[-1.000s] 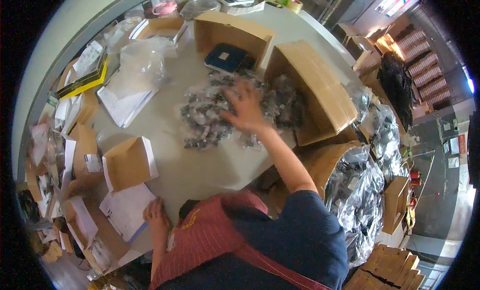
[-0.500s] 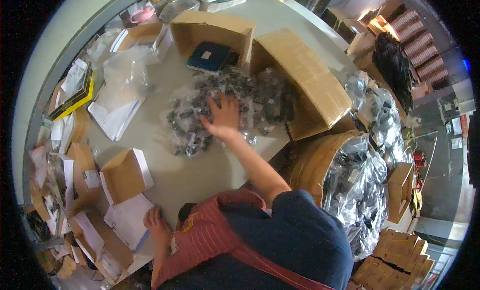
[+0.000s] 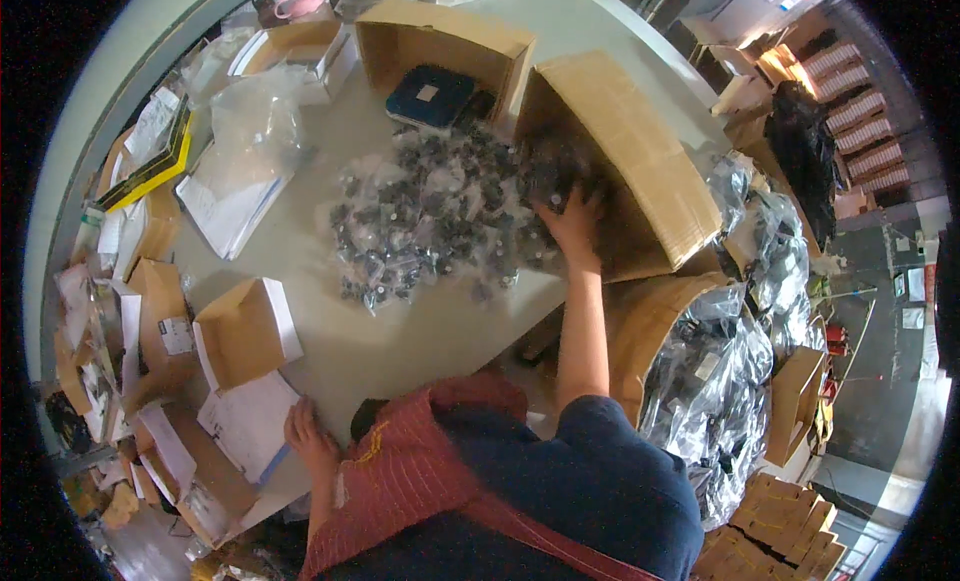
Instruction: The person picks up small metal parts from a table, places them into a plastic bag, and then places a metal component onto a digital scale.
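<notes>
A heap of small transparent plastic bags with dark parts inside spreads over the middle of the table. My right hand has its fingers spread at the heap's right side, by the mouth of a cardboard box lying on its side. More dark bagged pieces are in that opening, blurred and shadowed; whether the fingers grip any is not visible, but the hand looks open. At the table's near edge my left hand lies with fingers extended, beside white papers.
Behind the heap stands another cardboard box with a dark blue flat square object before it. Small open boxes line the left. A large round carton full of plastic-wrapped goods stands at the right.
My right hand has moved right, from on top of the heap to the mouth of the tipped box. My left hand stays at the table's near edge.
</notes>
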The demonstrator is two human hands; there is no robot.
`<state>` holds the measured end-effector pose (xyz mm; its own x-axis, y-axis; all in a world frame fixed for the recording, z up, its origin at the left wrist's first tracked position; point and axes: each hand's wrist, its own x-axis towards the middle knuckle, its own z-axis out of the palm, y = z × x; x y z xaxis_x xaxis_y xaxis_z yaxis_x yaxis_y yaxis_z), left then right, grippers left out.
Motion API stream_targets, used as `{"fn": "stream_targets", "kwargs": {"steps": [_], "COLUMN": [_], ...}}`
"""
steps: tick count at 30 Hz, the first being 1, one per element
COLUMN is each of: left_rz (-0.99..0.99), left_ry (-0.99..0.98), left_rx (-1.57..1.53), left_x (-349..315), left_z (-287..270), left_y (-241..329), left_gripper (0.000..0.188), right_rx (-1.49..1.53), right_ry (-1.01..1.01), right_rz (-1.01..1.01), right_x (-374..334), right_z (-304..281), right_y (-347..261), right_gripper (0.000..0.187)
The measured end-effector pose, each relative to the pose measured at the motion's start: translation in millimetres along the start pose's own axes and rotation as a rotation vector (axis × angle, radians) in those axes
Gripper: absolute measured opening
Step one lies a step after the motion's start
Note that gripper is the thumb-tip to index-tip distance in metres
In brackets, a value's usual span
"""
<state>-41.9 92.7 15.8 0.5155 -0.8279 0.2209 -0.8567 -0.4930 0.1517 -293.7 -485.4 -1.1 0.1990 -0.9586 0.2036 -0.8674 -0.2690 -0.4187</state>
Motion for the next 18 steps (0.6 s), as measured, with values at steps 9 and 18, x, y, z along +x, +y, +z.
{"fn": "stream_targets", "kwargs": {"steps": [9, 18], "left_rz": [-0.067, 0.058], "left_ry": [0.01, 0.024], "left_rx": [0.021, -0.011], "left_x": [-10.0, -11.9], "left_z": [-1.8, 11.3], "left_y": [-1.6, -29.3], "left_gripper": [0.062, 0.059], "right_rx": [0.263, 0.632], "right_ry": [0.067, 0.097], "right_rz": [0.141, 0.114], "right_x": [9.8, -61.3], "right_z": [-27.8, -147.5], "right_y": [-16.1, -90.1], "right_gripper": [0.103, 0.067]}}
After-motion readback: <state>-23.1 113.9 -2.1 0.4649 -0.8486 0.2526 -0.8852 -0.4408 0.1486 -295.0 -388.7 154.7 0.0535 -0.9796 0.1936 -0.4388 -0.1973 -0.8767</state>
